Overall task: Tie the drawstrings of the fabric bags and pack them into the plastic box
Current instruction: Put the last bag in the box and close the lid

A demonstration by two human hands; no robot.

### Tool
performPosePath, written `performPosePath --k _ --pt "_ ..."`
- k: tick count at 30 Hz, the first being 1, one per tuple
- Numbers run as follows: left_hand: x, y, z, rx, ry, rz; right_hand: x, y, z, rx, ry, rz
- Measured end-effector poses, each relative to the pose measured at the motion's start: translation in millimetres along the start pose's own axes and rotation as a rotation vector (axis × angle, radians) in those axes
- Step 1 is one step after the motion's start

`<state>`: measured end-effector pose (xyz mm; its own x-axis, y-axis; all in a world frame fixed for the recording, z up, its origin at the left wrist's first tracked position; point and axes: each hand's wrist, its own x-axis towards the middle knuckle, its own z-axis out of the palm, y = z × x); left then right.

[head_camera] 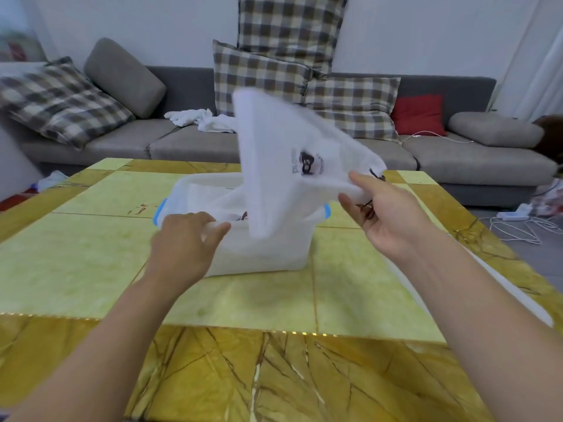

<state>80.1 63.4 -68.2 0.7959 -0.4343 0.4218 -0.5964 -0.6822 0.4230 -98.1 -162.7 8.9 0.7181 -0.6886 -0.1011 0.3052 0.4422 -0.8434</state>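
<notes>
The right hand [384,208] is pinching the gathered, dark-corded end of a white fabric drawstring bag with a dark printed logo [283,153], thumb on top and fingers curled beneath. The bag is hanging tilted and motion-blurred to the left of this hand, its lower corner dipping in front of the near rim of a translucent white rectangular plastic box with blue side latches [268,251]. The left hand [185,239] is resting on the box's near rim, fingers curled loosely over the edge; whether it is truly gripping the rim cannot be told. A second white fabric bag [231,205] is lying inside the box, just beyond the left hand's fingertips. The box is standing between the two hands on a yellow-green and brown marble-patterned tabletop [91,257]. Beyond both hands, a grey sofa [189,141] is carrying checked cushions [61,102].
</notes>
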Motion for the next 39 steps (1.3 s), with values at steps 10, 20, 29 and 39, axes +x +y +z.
performPosePath --k 10,20,29,39 --pt "-20.6 23.0 -3.2 -0.233 -0.119 0.124 72.2 30.5 73.2 -0.844 -0.046 0.194" --pt "-25.4 38.0 -1.8 -0.22 -0.044 0.103 49.9 41.6 99.0 -1.907 -0.701 -0.32" --pt "-25.6 36.7 1.8 -0.262 -0.089 0.233 58.9 55.7 69.8 -1.876 -0.617 0.214" --pt "-23.9 44.6 6.9 -0.264 -0.116 0.211 44.2 9.5 -191.8 -1.807 0.406 0.031"
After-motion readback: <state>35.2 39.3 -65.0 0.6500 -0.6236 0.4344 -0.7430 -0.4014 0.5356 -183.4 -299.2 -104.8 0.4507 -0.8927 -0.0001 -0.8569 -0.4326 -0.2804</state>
